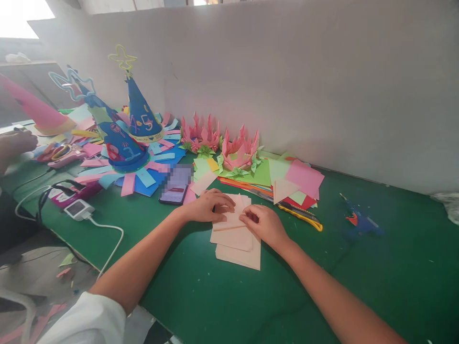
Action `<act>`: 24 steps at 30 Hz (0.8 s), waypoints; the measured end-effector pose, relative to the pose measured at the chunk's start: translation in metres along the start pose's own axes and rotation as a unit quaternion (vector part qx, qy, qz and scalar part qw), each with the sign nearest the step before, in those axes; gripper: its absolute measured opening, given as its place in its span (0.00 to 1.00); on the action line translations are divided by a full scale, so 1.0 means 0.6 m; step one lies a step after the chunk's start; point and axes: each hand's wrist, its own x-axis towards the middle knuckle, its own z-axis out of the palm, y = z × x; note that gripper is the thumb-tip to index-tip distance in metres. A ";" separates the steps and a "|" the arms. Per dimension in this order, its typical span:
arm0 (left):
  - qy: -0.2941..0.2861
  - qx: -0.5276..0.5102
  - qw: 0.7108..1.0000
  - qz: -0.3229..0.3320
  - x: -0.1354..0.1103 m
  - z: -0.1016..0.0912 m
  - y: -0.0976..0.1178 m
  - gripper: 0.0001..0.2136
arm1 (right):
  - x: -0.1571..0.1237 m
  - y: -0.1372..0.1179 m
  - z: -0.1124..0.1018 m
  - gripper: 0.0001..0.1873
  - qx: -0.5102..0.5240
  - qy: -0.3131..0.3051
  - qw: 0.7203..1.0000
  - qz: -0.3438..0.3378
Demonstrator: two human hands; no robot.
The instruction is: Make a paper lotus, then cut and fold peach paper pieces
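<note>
A small stack of pale peach paper sheets (pixel 236 243) lies on the green table (pixel 376 286). My left hand (pixel 208 205) presses flat on the top folded sheet (pixel 231 217), fingers curled over its left part. My right hand (pixel 263 223) pinches the same sheet's right edge, fingers closed on the fold. Both forearms reach in from the lower edge.
Behind the hands lie a phone (pixel 175 188), coloured paper sheets (pixel 294 184), a yellow utility knife (pixel 301 216) and pink paper crowns (pixel 238 150). Blue cone hats (pixel 141 117) stand at left. A blue glue gun (pixel 360 220) lies right. Another person's hand (pixel 17 143) is at far left.
</note>
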 end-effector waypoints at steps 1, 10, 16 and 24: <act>-0.002 0.005 1.000 0.000 0.000 0.001 0.000 0.11 | 0.000 0.000 0.000 0.08 0.001 0.000 1.000 0.001; -0.026 0.018 0.999 -0.008 0.002 0.003 0.004 0.10 | 0.000 -0.001 -0.001 0.05 0.028 -0.003 0.999 0.023; -0.031 0.033 0.999 -0.007 -0.001 0.006 0.006 0.12 | -0.002 -0.003 -0.004 0.05 0.050 -0.006 0.998 0.027; -0.040 0.033 0.999 -0.014 -0.002 0.002 0.008 0.13 | -0.008 0.005 -0.018 0.05 0.055 -0.015 0.998 -0.031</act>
